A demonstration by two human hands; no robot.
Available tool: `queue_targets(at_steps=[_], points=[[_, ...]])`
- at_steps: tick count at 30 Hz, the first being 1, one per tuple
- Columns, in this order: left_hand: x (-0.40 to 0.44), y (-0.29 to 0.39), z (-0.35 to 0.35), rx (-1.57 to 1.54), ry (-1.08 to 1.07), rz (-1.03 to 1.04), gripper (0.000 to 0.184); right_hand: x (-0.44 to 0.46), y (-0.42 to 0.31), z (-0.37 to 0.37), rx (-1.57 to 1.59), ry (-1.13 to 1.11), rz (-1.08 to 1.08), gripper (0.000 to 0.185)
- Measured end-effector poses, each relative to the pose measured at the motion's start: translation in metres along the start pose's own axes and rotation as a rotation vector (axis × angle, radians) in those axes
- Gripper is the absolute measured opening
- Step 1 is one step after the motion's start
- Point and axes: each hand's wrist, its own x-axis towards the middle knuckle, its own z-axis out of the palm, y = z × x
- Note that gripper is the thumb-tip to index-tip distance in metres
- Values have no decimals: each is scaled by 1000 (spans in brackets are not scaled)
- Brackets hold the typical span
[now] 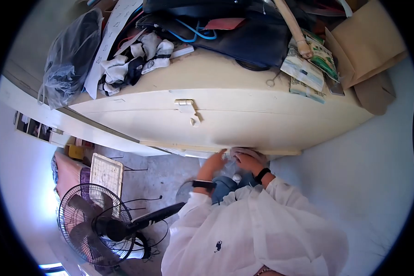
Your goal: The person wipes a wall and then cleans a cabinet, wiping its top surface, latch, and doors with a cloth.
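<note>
At the lower edge of a cream cabinet point(138, 112), both of my hands are close together, in front of my body. My left hand point(212, 164), with a dark band at the wrist, reaches up to the cabinet's lower ledge point(188, 148); its visible fingers are stretched out and I see nothing held in them. Just to the right, my right hand point(249, 163), with a black wristband, is curled against a greyish-pink cloth point(249, 152) at the ledge. Part of the cloth is hidden behind the hand and the ledge.
The cabinet has a metal hasp point(187, 112) on its front. On top lie socks point(157, 54), a dark bag point(244, 43), several packets point(303, 69), a wooden stick point(293, 27) and a brown paper bag point(370, 39). A standing fan point(96, 225) is at the lower left.
</note>
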Motion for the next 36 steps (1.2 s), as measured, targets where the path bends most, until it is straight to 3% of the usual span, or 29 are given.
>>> queue_targets(at_steps=[2,4,5,7,14,18,20,27,32,36], points=[[16,3,42,201,-136,13,59,1,-2,-3,-12,49,-59,33],[23,13,77,178,-82,-12,65,-1,-29,-33,-156,-315,186,32],[21,13,84,162,-32,-31,70,0,-15,-16,-156,-317,184,32],[13,18,79,189,-33,-43,70,3,35,30,-202,-260,14,27],[9,1,85,254,108,-208,67,14,-11,6,-129,-238,-57,23],[11,-11,65,322,115,-381,67,43,-25,16,-277,-390,-24,20],[12,-14,59,251,82,-440,66,51,-23,20,-251,-275,-206,18],[14,-43,46,257,103,-500,64,83,-58,20,-331,-412,-159,20],[17,-66,45,302,212,-523,52,100,-65,39,-373,-379,-131,32],[22,-76,40,380,108,-600,58,105,-68,53,-289,-248,-192,26]])
